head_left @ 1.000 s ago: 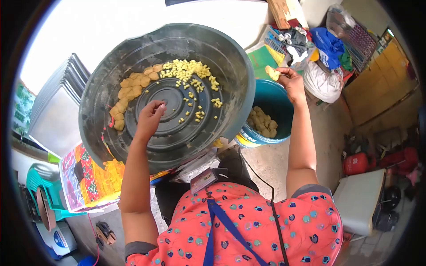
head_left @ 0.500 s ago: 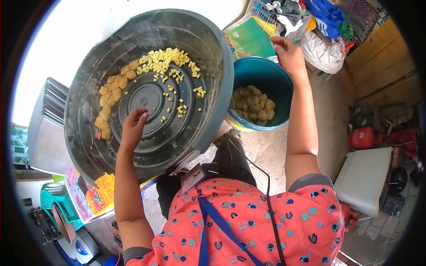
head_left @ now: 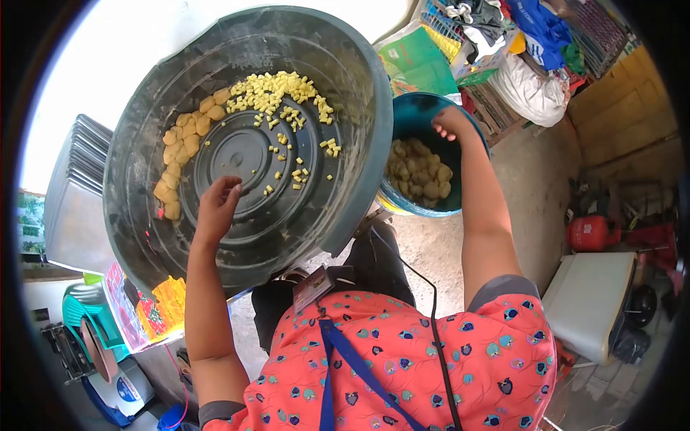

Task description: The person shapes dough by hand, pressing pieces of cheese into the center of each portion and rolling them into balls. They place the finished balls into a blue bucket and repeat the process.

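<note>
The right hand [head_left: 451, 122] has dropped from above the teal bucket [head_left: 460, 197] into it at 1 o'clock, grip hidden, among whole yellow pieces [head_left: 420, 172], while the left hand [head_left: 215, 205], loosely open and empty, rests in the black tub [head_left: 352, 165].

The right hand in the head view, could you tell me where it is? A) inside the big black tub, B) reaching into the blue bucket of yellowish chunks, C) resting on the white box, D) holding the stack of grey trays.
B: the right hand dips over the rim of the blue bucket, just above the yellowish chunks; it is the left hand that sits in the black tub.
</note>
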A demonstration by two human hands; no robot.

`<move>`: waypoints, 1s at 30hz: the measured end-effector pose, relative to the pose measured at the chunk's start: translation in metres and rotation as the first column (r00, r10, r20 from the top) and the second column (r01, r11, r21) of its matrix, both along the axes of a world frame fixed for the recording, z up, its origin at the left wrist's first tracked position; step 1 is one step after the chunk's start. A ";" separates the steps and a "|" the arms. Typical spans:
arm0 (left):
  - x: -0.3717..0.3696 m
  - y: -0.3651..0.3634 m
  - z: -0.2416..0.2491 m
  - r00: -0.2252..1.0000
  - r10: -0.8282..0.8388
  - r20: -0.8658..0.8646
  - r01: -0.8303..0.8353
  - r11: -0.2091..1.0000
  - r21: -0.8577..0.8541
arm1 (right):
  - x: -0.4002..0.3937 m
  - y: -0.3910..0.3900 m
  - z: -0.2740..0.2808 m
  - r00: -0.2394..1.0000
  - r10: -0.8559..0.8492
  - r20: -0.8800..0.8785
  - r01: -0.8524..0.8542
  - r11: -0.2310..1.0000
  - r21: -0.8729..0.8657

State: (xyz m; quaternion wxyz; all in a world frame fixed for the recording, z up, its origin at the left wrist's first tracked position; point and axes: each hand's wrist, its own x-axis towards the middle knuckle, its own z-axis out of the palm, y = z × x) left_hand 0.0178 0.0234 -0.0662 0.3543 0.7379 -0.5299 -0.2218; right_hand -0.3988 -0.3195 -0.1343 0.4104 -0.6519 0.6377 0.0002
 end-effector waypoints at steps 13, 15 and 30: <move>0.008 -0.001 -0.017 0.997 0.027 0.078 -0.036 0.992 0.118 | 0.009 0.006 -0.200 0.878 -0.378 -0.292 0.264 0.894 -0.363; 0.007 -0.003 -0.016 0.996 0.005 0.086 -0.015 0.994 0.111 | -0.003 -0.011 -0.198 0.917 -0.144 -0.371 0.010 0.940 -0.340; -0.041 -0.033 0.107 0.640 -0.237 -0.731 0.021 0.956 -0.292 | 0.174 0.121 0.243 0.546 0.598 0.587 -0.168 0.765 -0.622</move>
